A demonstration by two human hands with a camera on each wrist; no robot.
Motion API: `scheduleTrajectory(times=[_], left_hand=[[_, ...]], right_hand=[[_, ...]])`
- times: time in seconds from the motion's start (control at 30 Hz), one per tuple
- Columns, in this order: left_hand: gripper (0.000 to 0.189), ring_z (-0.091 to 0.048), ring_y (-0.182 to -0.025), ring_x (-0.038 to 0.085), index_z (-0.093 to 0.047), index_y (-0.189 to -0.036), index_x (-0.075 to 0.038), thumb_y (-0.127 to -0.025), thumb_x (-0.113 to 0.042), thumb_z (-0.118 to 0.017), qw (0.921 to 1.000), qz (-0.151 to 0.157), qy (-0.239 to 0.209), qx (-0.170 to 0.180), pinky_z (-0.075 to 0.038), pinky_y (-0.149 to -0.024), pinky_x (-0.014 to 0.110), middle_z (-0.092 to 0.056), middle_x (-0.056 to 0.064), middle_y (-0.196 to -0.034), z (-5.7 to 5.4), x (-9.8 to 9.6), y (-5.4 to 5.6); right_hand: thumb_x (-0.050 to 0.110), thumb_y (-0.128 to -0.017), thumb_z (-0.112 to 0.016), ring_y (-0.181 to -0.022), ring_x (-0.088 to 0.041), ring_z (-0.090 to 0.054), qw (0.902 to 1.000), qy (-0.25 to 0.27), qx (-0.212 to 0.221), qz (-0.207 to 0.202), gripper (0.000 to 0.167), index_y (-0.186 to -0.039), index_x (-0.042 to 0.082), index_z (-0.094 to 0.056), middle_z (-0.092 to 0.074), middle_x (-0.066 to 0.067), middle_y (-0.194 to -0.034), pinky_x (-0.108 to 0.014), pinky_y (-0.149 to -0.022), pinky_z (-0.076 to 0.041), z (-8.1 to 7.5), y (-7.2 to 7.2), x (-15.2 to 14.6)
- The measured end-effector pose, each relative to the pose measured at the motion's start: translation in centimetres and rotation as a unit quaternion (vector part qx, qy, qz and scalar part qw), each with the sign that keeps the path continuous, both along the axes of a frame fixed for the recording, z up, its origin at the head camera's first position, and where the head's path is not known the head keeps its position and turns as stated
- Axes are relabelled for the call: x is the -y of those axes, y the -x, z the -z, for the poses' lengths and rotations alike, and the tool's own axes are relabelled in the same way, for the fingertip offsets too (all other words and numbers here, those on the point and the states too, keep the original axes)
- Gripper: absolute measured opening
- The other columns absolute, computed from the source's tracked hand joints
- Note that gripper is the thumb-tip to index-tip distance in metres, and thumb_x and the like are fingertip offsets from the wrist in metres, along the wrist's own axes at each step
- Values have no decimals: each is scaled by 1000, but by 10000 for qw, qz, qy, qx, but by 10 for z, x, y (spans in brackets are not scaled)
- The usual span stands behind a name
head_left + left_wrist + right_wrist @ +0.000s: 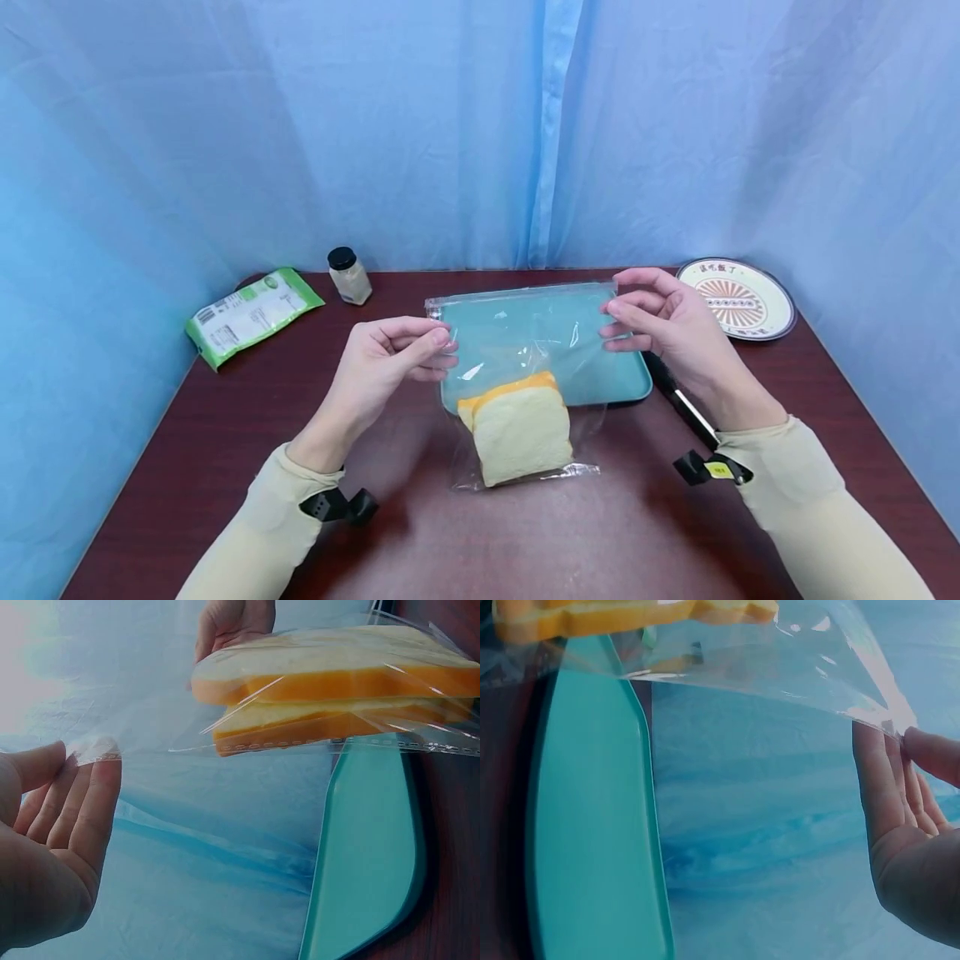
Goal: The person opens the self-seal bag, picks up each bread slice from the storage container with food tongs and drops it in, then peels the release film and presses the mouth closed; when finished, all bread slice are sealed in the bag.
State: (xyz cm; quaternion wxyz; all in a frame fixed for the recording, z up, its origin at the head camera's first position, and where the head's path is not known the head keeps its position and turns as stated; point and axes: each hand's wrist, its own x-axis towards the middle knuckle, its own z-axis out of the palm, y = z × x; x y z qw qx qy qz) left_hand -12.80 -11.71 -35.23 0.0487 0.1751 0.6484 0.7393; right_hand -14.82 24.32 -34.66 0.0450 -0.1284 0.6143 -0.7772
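A clear plastic bag (555, 337) hangs between both hands, its top edge stretched flat. Inside, at the bottom, lie two stacked bread slices (523, 433) with orange-brown crusts, tilted a little. My left hand (393, 354) pinches the bag's upper left corner between thumb and fingers; the left wrist view shows that corner (97, 750) between them. At the upper right corner, my right hand (660, 321) pinches the film with thumb and fingertips, as the right wrist view also shows (915, 802). Behind the see-through film is a teal tray (637, 387) on the table.
At the back left lie a green and white packet (255, 317) and a small jar (349, 277) with a black lid. A patterned plate (772, 304) sits at the back right. A black-handled knife (690, 408) rests right of the tray, partly behind the right hand. Blue curtains (375, 125) enclose the table.
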Motion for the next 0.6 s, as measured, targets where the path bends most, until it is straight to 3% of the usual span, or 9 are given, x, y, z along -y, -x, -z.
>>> scheduleTrajectory(times=[0.1,0.2,0.27,0.37,0.43,0.47,0.5,0.57,0.6], left_hand=[[26,-76,-84,30,-71,-114,10,-93,-6,-74,9999,-41,35,-97,-60,-74,49,-76,16,-95,-1,-4,-1],[24,-75,-84,30,-72,-113,7,-93,-7,-74,9998,-18,48,-184,-60,-74,50,-76,16,-95,-3,-9,0],[23,-75,-84,30,-73,-113,5,-93,-7,-75,9997,7,40,-234,-60,-74,51,-75,16,-96,-4,-12,0],[22,-75,-83,31,-75,-112,2,-93,-9,-75,9996,5,64,-277,-60,-73,50,-75,16,-96,-7,-17,0],[22,-75,-83,31,-76,-112,1,-92,-10,-76,9996,-4,99,-282,-60,-73,50,-75,16,-97,-8,-20,0],[22,-75,-83,31,-76,-111,0,-92,-10,-76,9996,-8,117,-275,-60,-73,50,-76,16,-97,-8,-21,0],[22,-75,-83,31,-76,-111,0,-92,-10,-76,9996,-10,141,-265,-60,-72,50,-76,16,-97,-9,-22,0],[22,-75,-84,32,-76,-111,1,-92,-10,-76,9995,-5,161,-255,-60,-73,50,-75,16,-97,-10,-23,-1],[22,-75,-84,32,-75,-111,1,-93,-10,-76,9995,-4,179,-252,-60,-73,50,-75,17,-97,-10,-24,-1]], right_hand=[[-3,-93,-71,-84,-21,-71,9961,-261,-495,684,36,-126,-1,-57,-69,-11,-104,-36,-73,-61,-2,-3,4],[-7,-89,-74,-91,-20,-66,9766,-937,-1466,1262,33,-120,-3,-63,-64,-16,-108,-24,-75,-57,-7,-8,16],[-6,-86,-77,-99,-20,-62,9406,-1686,-2502,1555,29,-114,-3,-69,-64,-17,-109,-21,-83,-51,-12,-11,28],[-1,-83,-79,-107,-30,-58,8627,-2304,-4148,1746,22,-105,-2,-75,-66,-19,-110,-32,-97,-43,-20,-13,48],[6,-83,-81,-112,-35,-55,8109,-2533,-4948,1829,21,-103,1,-78,-68,-17,-112,-40,-101,-39,-25,-12,62],[8,-83,-81,-112,-38,-55,7959,-2545,-5200,1771,21,-103,2,-78,-68,-17,-113,-43,-101,-39,-27,-11,69],[8,-84,-81,-113,-40,-55,7888,-2550,-5349,1630,21,-104,2,-78,-68,-17,-114,-45,-102,-39,-29,-10,75],[7,-85,-81,-115,-39,-56,7816,-2642,-5490,1336,24,-108,2,-78,-69,-16,-116,-46,-103,-41,-30,-7,86],[7,-84,-82,-116,-36,-57,7828,-2690,-5484,1190,26,-109,2,-77,-69,-15,-117,-45,-103,-42,-30,-5,91]])
